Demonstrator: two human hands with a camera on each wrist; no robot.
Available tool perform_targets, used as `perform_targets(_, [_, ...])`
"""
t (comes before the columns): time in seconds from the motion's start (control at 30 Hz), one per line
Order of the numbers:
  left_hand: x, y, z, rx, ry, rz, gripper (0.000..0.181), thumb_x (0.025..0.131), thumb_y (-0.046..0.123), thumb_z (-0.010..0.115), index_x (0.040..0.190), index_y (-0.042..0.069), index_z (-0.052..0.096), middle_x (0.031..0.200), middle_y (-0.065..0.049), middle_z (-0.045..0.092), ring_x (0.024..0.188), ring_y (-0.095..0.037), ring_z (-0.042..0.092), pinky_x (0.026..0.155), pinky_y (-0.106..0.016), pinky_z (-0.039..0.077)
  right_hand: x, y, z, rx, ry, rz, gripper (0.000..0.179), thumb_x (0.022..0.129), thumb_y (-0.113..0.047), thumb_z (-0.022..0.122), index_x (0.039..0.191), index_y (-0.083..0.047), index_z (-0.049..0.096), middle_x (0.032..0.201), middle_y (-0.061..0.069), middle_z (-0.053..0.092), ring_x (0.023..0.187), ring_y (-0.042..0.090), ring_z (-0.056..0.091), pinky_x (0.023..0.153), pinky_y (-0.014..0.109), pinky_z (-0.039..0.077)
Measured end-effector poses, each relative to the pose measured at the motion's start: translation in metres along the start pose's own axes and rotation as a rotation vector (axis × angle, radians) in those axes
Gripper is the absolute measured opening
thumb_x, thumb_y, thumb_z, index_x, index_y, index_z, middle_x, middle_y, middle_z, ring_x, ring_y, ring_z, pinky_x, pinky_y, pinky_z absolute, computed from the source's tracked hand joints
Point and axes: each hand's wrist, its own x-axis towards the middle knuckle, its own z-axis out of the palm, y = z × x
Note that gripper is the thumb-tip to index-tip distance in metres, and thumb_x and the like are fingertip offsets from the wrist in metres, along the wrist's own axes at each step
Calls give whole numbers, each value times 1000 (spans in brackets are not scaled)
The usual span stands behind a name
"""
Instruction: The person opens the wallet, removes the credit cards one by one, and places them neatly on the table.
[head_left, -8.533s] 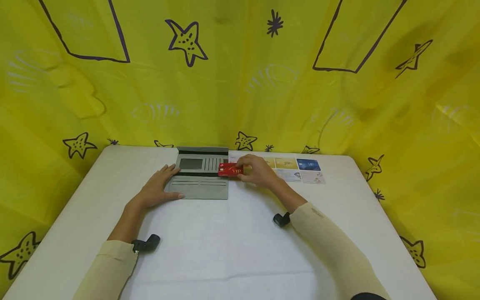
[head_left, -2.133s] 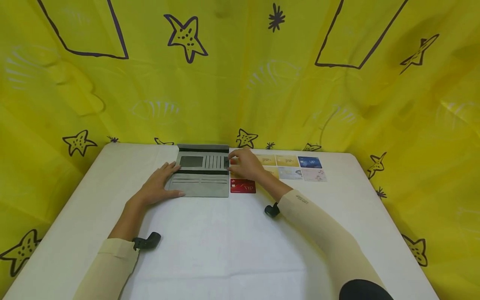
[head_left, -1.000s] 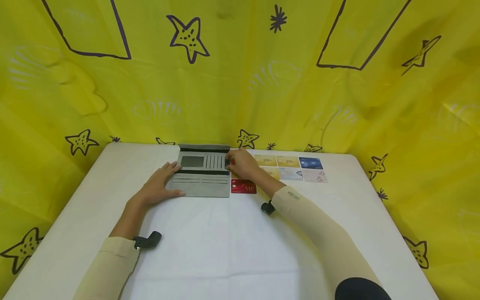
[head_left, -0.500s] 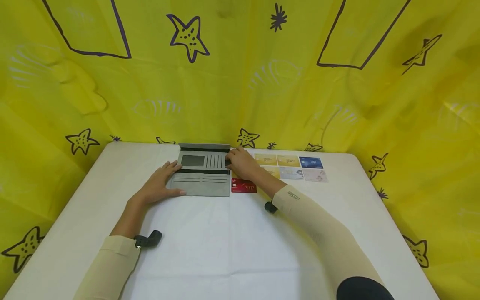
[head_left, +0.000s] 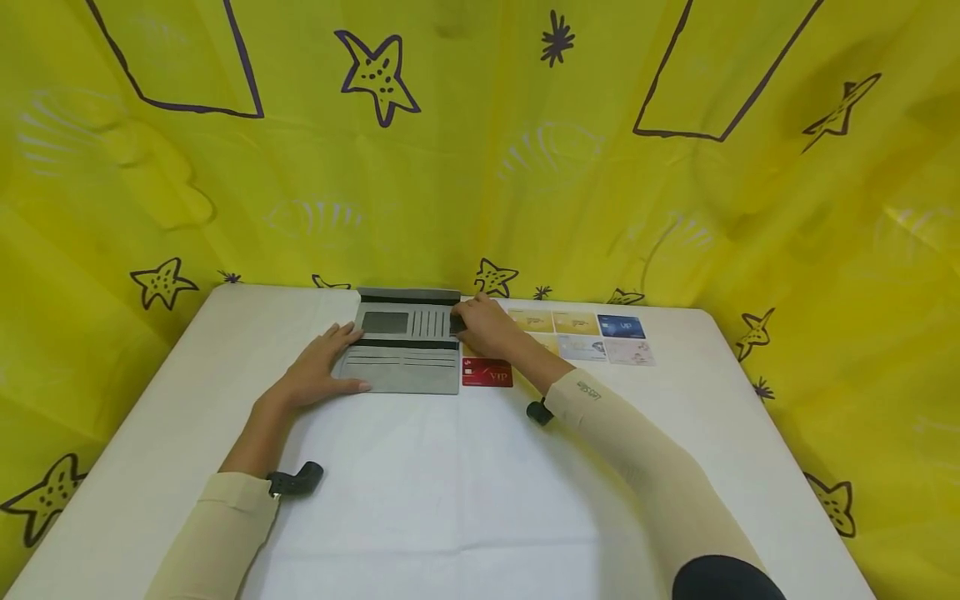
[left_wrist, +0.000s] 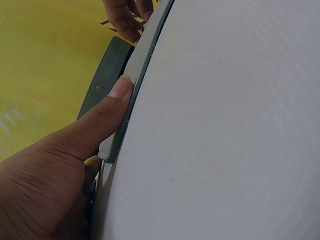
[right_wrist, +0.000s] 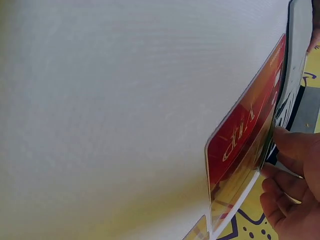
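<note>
A grey wallet lies unfolded at the back of the white table, with card slots and a dark window facing up. My left hand rests on its left edge, fingers spread and thumb extended; the thumb presses on the wallet in the left wrist view. At the wallet's right edge, my right hand pinches the rim beside a dark pocket between thumb and fingers. The palm hides part of the cards beneath it. A red VIP card sits flat just right of the wallet's lower half, also close to the fingers in the right wrist view.
Several cards lie in rows to the right: gold cards, a blue VIP card, a silver-white card and a pale pink card. A yellow patterned curtain hangs behind the table's back edge.
The red VIP card, held over the wallet 8.5 seconds ago, now lies on the table beside it. My right hand has shifted slightly left onto the wallet's right edge; the left hand stays put.
</note>
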Motion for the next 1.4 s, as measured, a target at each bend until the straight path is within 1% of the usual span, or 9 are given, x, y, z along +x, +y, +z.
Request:
perform_targets(0.33, [0, -1, 0, 2, -2, 0, 99, 87, 43, 85, 162, 1, 35, 171, -24, 22, 158, -46, 9, 124, -67, 8, -1, 4, -3, -21, 9, -48, 45, 101, -23, 70, 142, -4, 65, 134, 11, 69, 110, 26, 51, 97, 39, 44])
perform_targets(0.47, [0, -1, 0, 0, -8, -6, 100, 87, 43, 85, 162, 1, 35, 171, -23, 21, 159, -45, 8, 124, -66, 7, -1, 8, -5, -15, 15, -71, 48, 98, -23, 73, 141, -2, 65, 131, 11, 70, 108, 27, 53, 94, 38, 46])
perform_targets(0.63, [0, 0, -1, 4, -6, -3, 99, 88, 43, 85, 162, 1, 35, 171, -24, 21, 158, -46, 8, 124, -66, 7, -2, 14, -11, 42, 17, -63, 41, 93, -22, 78, 129, -4, 71, 109, 7, 71, 98, 24, 57, 84, 34, 52])
perform_targets(0.7, [0, 1, -1, 5, -6, -3, 99, 88, 43, 85, 162, 1, 35, 171, -24, 21, 158, -46, 8, 124, -66, 7, -4, 15, -14, 77, 10, -52, 40, 92, -22, 80, 126, -4, 72, 104, 6, 69, 95, 23, 57, 81, 32, 53])
perform_targets(0.73, [0, 1, -1, 4, -6, -3, 99, 88, 43, 85, 163, 1, 35, 171, -24, 21, 158, -46, 8, 124, -67, 7, -4, 15, -15, 99, 6, -46, 40, 91, -21, 80, 126, -3, 72, 105, 7, 69, 94, 23, 58, 79, 32, 54])
perform_targets(0.87, [0, 1, -1, 2, -10, -6, 100, 88, 43, 85, 162, 1, 35, 171, -24, 21, 158, -46, 8, 123, -68, 7, -7, 18, -16, 160, -3, -28, 49, 89, -20, 81, 133, -1, 70, 122, 11, 66, 97, 23, 57, 82, 31, 55])
perform_targets(0.93, [0, 1, 0, 3, -10, -5, 100, 87, 43, 85, 162, 1, 35, 171, -24, 21, 158, -46, 8, 123, -68, 8, -8, 21, -15, 175, 1, -35, 50, 88, -20, 81, 133, -1, 70, 127, 13, 65, 97, 23, 58, 82, 30, 55])
perform_targets(1.2, [0, 1, 0, 1, -7, -3, 99, 87, 43, 85, 162, 1, 35, 171, -24, 22, 158, -46, 9, 123, -68, 8, -15, 33, -9, 213, 60, -64, 42, 85, -17, 83, 123, 0, 75, 117, 9, 62, 91, 22, 58, 74, 29, 54])
perform_targets(1.4, [-1, 2, -1, 4, -6, -15, 99, 87, 43, 85, 162, 1, 35, 171, -23, 21, 158, -46, 9, 123, -68, 8, -19, 40, -10, 216, 49, -49, 43, 86, -18, 81, 126, -1, 75, 128, 11, 64, 100, 24, 58, 81, 31, 54])
